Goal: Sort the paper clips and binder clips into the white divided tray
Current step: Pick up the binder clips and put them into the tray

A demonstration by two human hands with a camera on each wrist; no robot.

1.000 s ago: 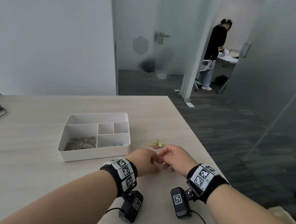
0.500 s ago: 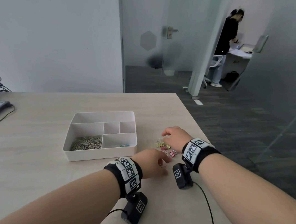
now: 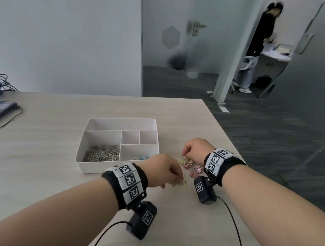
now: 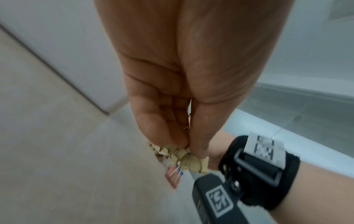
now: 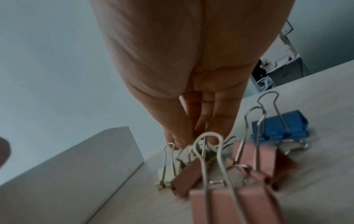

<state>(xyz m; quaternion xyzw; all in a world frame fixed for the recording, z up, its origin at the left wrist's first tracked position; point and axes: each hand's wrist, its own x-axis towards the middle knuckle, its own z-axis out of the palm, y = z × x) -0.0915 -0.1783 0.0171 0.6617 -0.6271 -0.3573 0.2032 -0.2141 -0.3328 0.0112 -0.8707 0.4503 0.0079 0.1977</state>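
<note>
The white divided tray (image 3: 119, 121) holds a heap of silver paper clips (image 3: 102, 153) in its left compartment and a few blue binder clips (image 3: 142, 157) in the near right one. Right of it lies a loose pile of pink binder clips (image 3: 193, 172) and yellow ones (image 3: 182, 161). My left hand (image 3: 180, 178) pinches a small bunch of yellow binder clips (image 4: 184, 159) just above the table. My right hand (image 3: 183, 155) pinches the wire handle of a yellow binder clip (image 5: 206, 128) in the pile. A blue binder clip (image 5: 279, 125) lies beside the pink ones (image 5: 229, 189).
The tray's three back compartments show nothing inside. The table's right edge (image 3: 229, 136) runs close behind the pile. A laptop and cables (image 3: 2, 108) sit at the far left. A person (image 3: 260, 45) stands in the room beyond the glass wall.
My right hand left the left hand and reached forward to the clip pile, where it now pinches a clip handle. The left hand stayed near the tray's front corner with its clips.
</note>
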